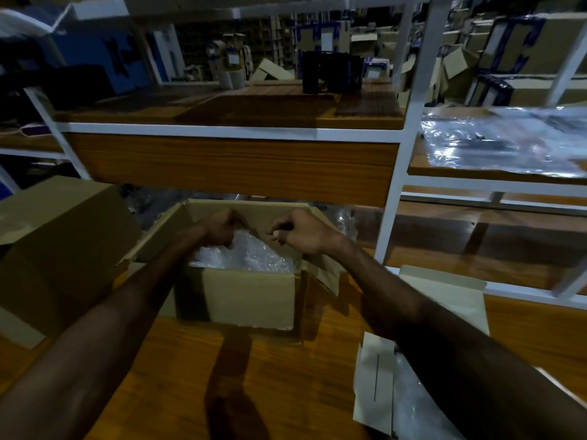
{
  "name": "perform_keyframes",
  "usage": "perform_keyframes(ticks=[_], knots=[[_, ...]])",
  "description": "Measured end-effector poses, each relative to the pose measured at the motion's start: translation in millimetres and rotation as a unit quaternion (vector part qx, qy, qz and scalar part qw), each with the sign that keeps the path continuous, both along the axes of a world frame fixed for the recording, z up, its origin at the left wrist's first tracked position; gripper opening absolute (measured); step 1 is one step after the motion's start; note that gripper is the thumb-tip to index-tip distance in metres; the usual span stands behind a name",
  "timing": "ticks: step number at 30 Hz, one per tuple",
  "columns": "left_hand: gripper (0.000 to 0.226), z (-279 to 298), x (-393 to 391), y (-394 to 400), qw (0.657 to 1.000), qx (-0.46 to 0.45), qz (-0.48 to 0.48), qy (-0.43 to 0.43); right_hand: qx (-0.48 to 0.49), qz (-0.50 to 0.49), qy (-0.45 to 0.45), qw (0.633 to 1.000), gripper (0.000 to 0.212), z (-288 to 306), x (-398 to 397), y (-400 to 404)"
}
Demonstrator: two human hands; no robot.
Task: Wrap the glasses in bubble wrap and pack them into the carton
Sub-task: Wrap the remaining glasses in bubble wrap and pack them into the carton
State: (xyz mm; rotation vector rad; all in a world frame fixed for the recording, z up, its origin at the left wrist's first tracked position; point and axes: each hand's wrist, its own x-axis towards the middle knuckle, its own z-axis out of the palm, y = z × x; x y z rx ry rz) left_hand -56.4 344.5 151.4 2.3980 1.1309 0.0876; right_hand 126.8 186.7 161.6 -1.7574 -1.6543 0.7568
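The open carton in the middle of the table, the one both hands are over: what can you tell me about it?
The carton is plain brown corrugated cardboard, standing upright on the wooden table with its top flaps folded outward. Its inside is filled with crumpled clear bubble wrap, so any glasses are hidden. The left hand reaches into it and grips the wrap; the right hand hovers above its right side with fingers curled, whether holding anything is unclear. A larger cardboard box sits close on its left.
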Motion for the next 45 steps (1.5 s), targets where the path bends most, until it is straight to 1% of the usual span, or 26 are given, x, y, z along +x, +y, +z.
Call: perform_keyframes(ticks=[2,4,7,9,11,14,16,17,18,19,20,21,23,25,27,29,33,35,37,40,42,45], knots=[[0.049,11.4,-8.5,-2.1,0.998,-0.002,0.015,-0.06,0.003,-0.009,-0.01,1.0,0.03,4.9,-0.5,-2.1],[0.041,21.3,-13.7,-3.4,0.994,0.016,0.0,-0.109,0.007,-0.022,-0.012,1.0,0.041,7.7,-3.2,-5.3],[0.041,34.4,-20.9,-7.7,0.982,0.039,0.013,-0.187,0.011,-0.013,-0.02,1.0,0.055,15.7,-14.7,-11.5],[0.037,43.8,-23.6,-16.0,0.974,0.055,0.026,-0.216,0.023,0.001,-0.024,0.999,0.071,18.2,-21.1,-12.0],[0.032,52.6,-24.5,-25.8,0.966,0.06,0.024,-0.252,0.022,0.013,0.006,1.0,0.08,19.1,-27.2,-9.0],[0.018,63.2,-26.6,-39.7,0.953,0.066,0.024,-0.294,0.01,-0.001,0.018,1.0,0.1,16.0,-38.0,-2.8],[0.015,69.0,-28.7,-47.5,0.946,0.085,0.025,-0.313,0.001,-0.018,-0.003,1.0,0.106,16.8,-44.9,-1.4],[0.015,71.4,-29.9,-50.9,0.942,0.095,0.023,-0.321,0.0,-0.024,-0.027,0.999,0.103,18.3,-47.6,-2.4],[0.015,72.9,-31.0,-53.6,0.938,0.1,0.02,-0.33,0.007,-0.03,-0.051,0.998,0.092,20.9,-48.8,-4.0],[0.015,74.2,-32.3,-56.3,0.935,0.103,0.02,-0.339,0.036,-0.039,-0.063,0.997,0.069,20.6,-47.6,-3.0],[0.014,74.9,-33.2,-59.2,0.931,0.107,0.022,-0.347,0.073,-0.062,-0.067,0.993,0.036,21.7,-47.5,-3.9],[0.014,75.8,-34.1,-62.2,0.929,0.119,0.024,-0.349,0.106,-0.085,-0.065,0.989,0.015,21.8,-45.8,-4.3],[0.015,75.6,-35.8,-66.7,0.926,0.17,0.025,-0.336,0.136,-0.135,-0.054,0.98,0.025,26.2,-41.7,-6.8],[0.017,74.5,-38.3,-69.5,0.919,0.228,0.036,-0.319,0.146,-0.146,-0.023,0.978,0.021,35.5,-37.7,-13.3],[0.018,73.4,-39.5,-72.2,0.91,0.266,0.057,-0.313,0.164,-0.138,-0.008,0.977,0.019,47.0,-35.3,-22.6],[0.017,74.1,-38.5,-78.1,0.902,0.286,0.07,-0.315,0.182,-0.13,-0.001,0.975,0.021,55.2,-30.1,-30.9],[0.018,81.2,-34.3,-87.3,0.891,0.293,0.064,-0.342,0.219,-0.124,0.017,0.968,0.02,70.4,-14.1,-54.9],[0.018,88.8,-32.1,-89.5,0.886,0.283,0.068,-0.362,0.222,-0.112,0.011,0.969,0.018,76.4,-1.8,-67.9],[0.017,99.8,-29.1,-94.0,0.883,0.265,0.071,-0.38,0.223,-0.107,-0.022,0.969,0.017,81.7,12.8,-80.6],[0.014,116.4,-25.5,-98.7,0.888,0.221,0.046,-0.4,0.251,-0.12,-0.057,0.959,0.012,89.1,36.4,-99.5],[0.012,125.0,-23.8,-102.1,0.902,0.183,0.023,-0.39,0.269,-0.137,-0.025,0.953,0.009,93.6,49.7,-113.8],[0.01,132.7,-20.5,-104.6,0.917,0.118,-0.007,-0.38,0.275,-0.167,0.089,0.943,0.007,96.7,65.8,-134.6]])
